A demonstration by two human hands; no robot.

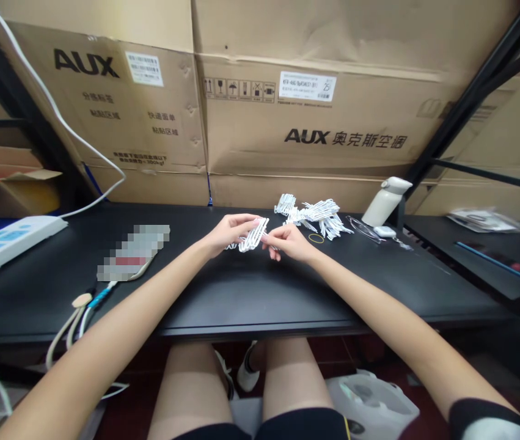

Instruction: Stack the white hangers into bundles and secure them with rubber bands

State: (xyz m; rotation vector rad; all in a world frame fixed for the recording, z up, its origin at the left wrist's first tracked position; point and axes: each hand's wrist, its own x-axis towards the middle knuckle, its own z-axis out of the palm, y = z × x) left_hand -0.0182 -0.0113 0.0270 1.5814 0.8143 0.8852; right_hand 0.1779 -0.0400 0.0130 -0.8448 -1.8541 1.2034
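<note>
Far left of the hands, an open cardboard box point(21, 177) sits behind a white power strip point(12, 244), whose cord point(124, 176) loops up and away. Nearer the left hand point(230, 235) lies a flat item point(135, 247), its face blurred, with a blue-wrapped cord point(98, 297) trailing towards the person. Between the hands is a bundle of white loops point(254, 235), pinched by the left hand; the right hand point(294, 243) has its fingertips closed on the right edge. Just beyond the right hand lie a rubber band point(317, 242) and a heap of similar loops point(321, 211); further right come a pale bottle point(382, 205) and a small white case point(385, 232), then, well apart, plastic packets point(486, 220) and a blue stick point(495, 261). The surface point(250, 299) under the hands is black and smooth; large cardboard panels point(305, 146) rise behind it, and below the right forearm a translucent plastic bin point(374, 406) stands on dark red floor point(351, 349).
</note>
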